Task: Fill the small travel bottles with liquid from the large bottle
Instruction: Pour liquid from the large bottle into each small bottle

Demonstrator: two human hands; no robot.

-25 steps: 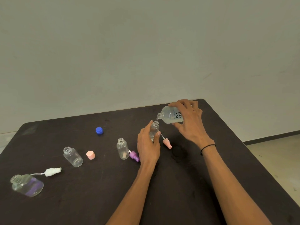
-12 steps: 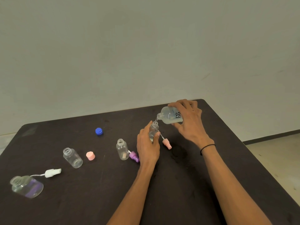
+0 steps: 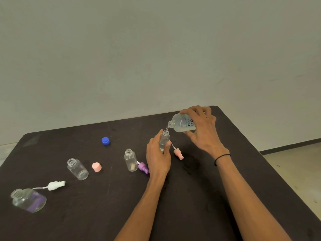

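Note:
My right hand (image 3: pixel 203 131) grips the large clear bottle (image 3: pixel 181 122), tipped on its side with its mouth to the left. A thin stream of clear liquid falls from it into a small clear travel bottle (image 3: pixel 164 139). That small bottle stands upright on the dark table (image 3: pixel 199 197), held by my left hand (image 3: pixel 157 156). Liquid shows in its lower part. Two more small bottles stand open to the left, one (image 3: pixel 130 160) near my left hand, one (image 3: pixel 77 169) further off.
A pink spray top (image 3: pixel 178 153) lies right of the held bottle and a purple spray top (image 3: pixel 143 167) by my left wrist. A pink cap (image 3: pixel 96 167), a blue cap (image 3: pixel 105 140), a white spray top (image 3: pixel 56 185) and a wide jar (image 3: pixel 28 200) lie further left.
Both hands hold their places while the pouring goes on. Nothing else has visibly shifted.

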